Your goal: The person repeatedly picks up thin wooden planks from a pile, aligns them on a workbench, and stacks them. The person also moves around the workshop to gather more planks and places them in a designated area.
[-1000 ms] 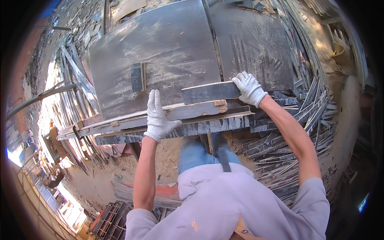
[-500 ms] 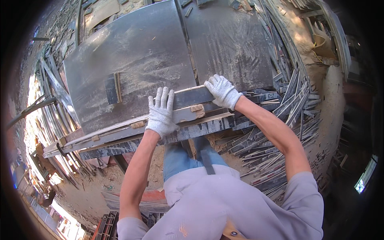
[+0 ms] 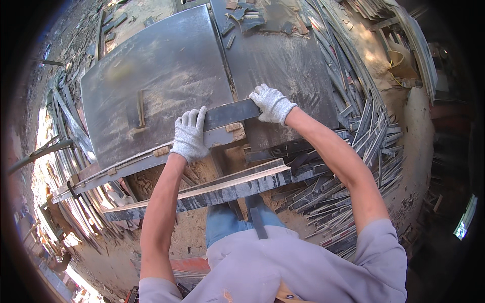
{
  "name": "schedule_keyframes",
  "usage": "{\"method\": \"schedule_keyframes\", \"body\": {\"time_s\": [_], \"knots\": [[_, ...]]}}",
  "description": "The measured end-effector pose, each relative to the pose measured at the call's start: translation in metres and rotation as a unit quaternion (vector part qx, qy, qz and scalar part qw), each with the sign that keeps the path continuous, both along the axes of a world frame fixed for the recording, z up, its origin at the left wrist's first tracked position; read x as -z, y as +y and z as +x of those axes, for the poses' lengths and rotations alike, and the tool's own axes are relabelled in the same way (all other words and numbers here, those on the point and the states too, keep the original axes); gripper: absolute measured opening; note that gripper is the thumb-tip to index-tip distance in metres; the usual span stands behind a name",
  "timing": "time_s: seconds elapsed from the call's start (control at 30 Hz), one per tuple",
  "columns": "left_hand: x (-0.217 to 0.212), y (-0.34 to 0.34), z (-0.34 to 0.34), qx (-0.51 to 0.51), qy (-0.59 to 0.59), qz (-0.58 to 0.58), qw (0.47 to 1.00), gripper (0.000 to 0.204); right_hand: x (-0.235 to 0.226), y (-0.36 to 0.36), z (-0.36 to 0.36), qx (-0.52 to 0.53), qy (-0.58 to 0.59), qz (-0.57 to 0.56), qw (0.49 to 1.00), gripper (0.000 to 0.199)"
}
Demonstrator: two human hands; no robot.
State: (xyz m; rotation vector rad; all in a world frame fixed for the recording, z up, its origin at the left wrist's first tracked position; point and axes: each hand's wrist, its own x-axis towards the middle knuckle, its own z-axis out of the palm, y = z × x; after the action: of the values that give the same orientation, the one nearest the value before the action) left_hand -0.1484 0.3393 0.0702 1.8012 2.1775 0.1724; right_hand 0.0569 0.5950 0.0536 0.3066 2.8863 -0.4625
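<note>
Two hands, both in white knit gloves, on one dark flat wooden board [image 3: 230, 112] lying across the near edge of the grey dusty metal saw table [image 3: 166, 76]. Left hand [image 3: 189, 135] flat, fingers spread, pressing the board's left end. Right hand [image 3: 273, 103] curled over its right end. One long dark offcut plank [image 3: 212, 192] sits nearer, below the table. Scrap strips [image 3: 364, 141] piled right.

You hold a dark grey flat slat [image 3: 230, 113], long and narrow, lying flat on the near edge of the dusty metal table [image 3: 166, 76]. Your left grip [image 3: 189, 134] covers its left end, fingers on top. Your right grip [image 3: 273, 103] presses its right end. The slat rises slightly toward the right grip.
</note>
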Motion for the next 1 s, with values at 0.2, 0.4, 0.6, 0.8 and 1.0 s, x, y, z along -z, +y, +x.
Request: {"method": "schedule_keyframes", "body": {"time_s": [0.2,0.4,0.6,0.8,1.0], "knots": [[-0.004,0.07,-0.067,0.004,0.028,-0.017,0.999,0.119,-0.008,0.063,-0.071,0.011,-0.036,0.023,0.999,0.057],[0.003,0.095,-0.095,0.001,0.033,-0.015,0.999,0.12,-0.01,0.094,-0.104,-0.006,-0.05,0.035,0.998,0.054],[0.005,0.117,-0.119,0.003,0.05,-0.005,0.999,0.12,-0.013,0.115,-0.128,0.013,-0.046,0.043,0.998,0.056],[-0.002,0.138,-0.132,-0.005,0.044,0.004,0.999,0.126,-0.019,0.123,-0.129,0.117,-0.008,0.046,0.992,0.056],[-0.014,0.148,-0.141,-0.037,0.033,-0.024,0.998,0.129,-0.038,0.093,-0.023,0.376,-0.017,-0.482,0.791,0.049]]}}
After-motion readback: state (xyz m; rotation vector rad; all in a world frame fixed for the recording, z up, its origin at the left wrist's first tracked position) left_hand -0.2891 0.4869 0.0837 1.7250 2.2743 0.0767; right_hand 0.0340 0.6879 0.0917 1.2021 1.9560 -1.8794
